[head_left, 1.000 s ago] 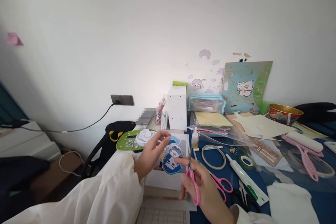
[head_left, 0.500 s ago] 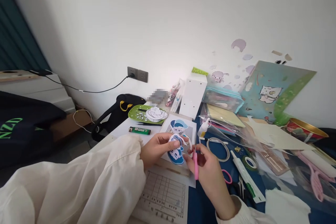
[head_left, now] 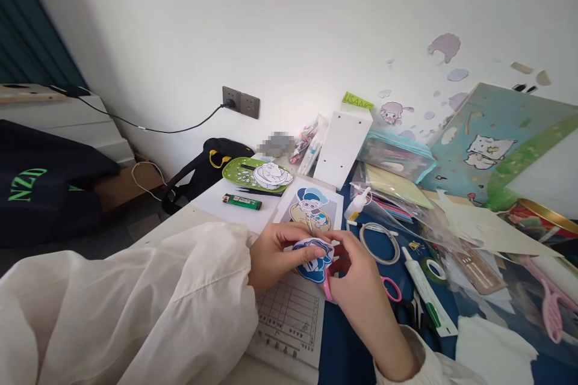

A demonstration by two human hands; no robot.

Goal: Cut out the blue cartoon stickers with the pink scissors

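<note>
A blue-and-white paper cutout (head_left: 315,267) with a cartoon figure is pinched in my left hand (head_left: 280,252), the thumb lying across its front. My right hand (head_left: 354,264) is closed on pink-handled scissors (head_left: 327,286) at the cutout's right edge; their blades are mostly hidden behind the paper and fingers. Behind my hands lies a printed cartoon picture (head_left: 332,207) with a blue cap and a tan shape. A printed table sheet (head_left: 289,319) lies under my left forearm.
A green tray (head_left: 235,172) with a white cutout and a green lighter (head_left: 242,201) stand behind left. Glue bottle (head_left: 359,203), coiled tube (head_left: 379,243), green tape (head_left: 433,270), and black scissors (head_left: 418,316) lie at right. A white box (head_left: 343,150) stands behind.
The scissors have moved in against the cutout, and my right hand is closer to my left. The loose paper strip no longer shows. The view has shifted, with the wall things further right.
</note>
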